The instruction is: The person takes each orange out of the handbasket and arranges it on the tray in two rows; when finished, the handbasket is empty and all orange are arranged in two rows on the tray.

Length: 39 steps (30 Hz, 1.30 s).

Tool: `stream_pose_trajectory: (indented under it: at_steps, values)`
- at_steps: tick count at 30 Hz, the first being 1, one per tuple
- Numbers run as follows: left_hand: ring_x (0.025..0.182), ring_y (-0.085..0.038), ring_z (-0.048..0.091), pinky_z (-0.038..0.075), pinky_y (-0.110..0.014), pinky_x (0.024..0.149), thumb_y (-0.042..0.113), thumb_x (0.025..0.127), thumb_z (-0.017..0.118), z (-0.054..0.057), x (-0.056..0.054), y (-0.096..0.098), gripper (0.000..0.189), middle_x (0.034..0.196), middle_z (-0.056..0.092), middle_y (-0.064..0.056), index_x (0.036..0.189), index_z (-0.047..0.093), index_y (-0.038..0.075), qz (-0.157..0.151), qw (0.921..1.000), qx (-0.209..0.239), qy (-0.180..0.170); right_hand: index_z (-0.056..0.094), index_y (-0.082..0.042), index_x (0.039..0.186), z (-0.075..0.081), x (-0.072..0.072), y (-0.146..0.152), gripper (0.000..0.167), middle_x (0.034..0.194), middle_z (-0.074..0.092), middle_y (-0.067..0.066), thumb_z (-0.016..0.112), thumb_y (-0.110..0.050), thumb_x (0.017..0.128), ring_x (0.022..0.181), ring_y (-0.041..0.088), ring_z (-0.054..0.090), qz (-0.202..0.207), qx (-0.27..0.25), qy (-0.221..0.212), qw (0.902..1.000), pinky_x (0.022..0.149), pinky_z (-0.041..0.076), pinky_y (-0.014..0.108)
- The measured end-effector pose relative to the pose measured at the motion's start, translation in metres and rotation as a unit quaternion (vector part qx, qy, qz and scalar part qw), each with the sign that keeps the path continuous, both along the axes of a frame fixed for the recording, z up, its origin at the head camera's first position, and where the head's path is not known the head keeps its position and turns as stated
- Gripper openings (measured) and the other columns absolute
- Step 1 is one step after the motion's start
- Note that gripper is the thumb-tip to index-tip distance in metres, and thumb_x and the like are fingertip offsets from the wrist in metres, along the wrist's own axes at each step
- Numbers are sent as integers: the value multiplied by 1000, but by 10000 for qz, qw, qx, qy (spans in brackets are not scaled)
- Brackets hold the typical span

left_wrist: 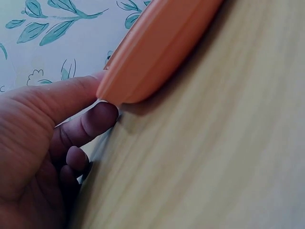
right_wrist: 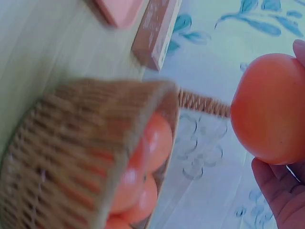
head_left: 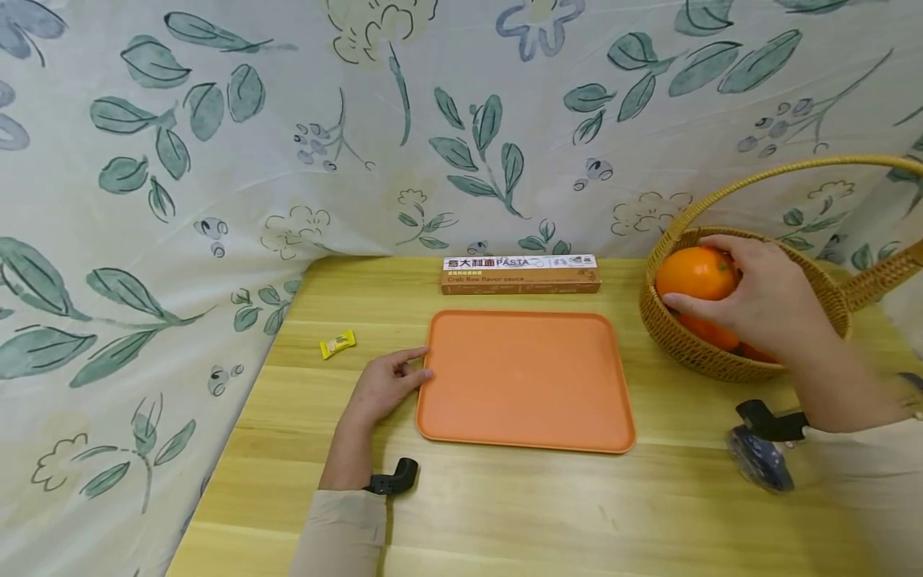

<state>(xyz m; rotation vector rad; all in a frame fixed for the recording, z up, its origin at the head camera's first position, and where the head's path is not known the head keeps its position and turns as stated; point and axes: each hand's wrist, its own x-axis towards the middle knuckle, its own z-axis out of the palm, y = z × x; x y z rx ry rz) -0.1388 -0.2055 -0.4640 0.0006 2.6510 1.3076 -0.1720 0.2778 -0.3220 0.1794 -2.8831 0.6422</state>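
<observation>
My right hand [head_left: 767, 296] holds a round orange fruit [head_left: 695, 272], likely an orange, between thumb and fingers. In the right wrist view that orange [right_wrist: 269, 109] hangs apart from the wicker basket [right_wrist: 71, 143], just above its rim. More orange fruits [right_wrist: 138, 191] lie inside the basket, partly hidden by its wall. At the left edge of the flat orange tray [head_left: 526, 381], my left hand [head_left: 382, 389] pinches the rim with thumb and finger. Up close, the left wrist view has the thumb against the tray's side [left_wrist: 152, 52] and a fingertip just below it.
Behind the tray stands a long pasta box [head_left: 521, 276]. A small yellow wrapped candy [head_left: 338, 344] lies left of the tray. Under the right wrist is a dark item in clear wrap [head_left: 760, 461]. The basket's tall handle [head_left: 786, 168] arches over the fruit; a patterned cloth [head_left: 346, 184] hangs behind.
</observation>
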Motion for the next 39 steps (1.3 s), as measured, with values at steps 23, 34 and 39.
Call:
stream_pose_trajectory:
  at_steps: [23, 34, 39]
  values:
    - [63, -14, 45, 36, -27, 59, 36, 92, 77, 1, -1, 2, 44, 79, 65, 1, 135, 68, 28, 29, 10000, -42, 22, 54, -6, 142, -68, 11, -94, 91, 137, 58, 22, 86, -58, 75, 116, 43, 53, 662, -638, -428, 9948, 93, 46, 62]
    - [64, -15, 45, 36, -28, 59, 37, 92, 77, 2, 0, 2, 45, 81, 65, 1, 136, 68, 30, 60, 9999, -99, -45, 45, -9, 152, -94, 11, -135, 94, 149, 50, 17, 88, -47, 78, 127, 41, 51, 699, -1314, -755, 9860, 102, 45, 62]
    - [65, -15, 46, 36, -28, 60, 38, 92, 77, 2, 0, 2, 45, 82, 66, 1, 136, 68, 31, 80, 9999, -129, -68, 47, -11, 151, -102, 16, -153, 90, 148, 53, 16, 88, -45, 78, 128, 41, 52, 649, -1574, -784, 9823, 102, 46, 61]
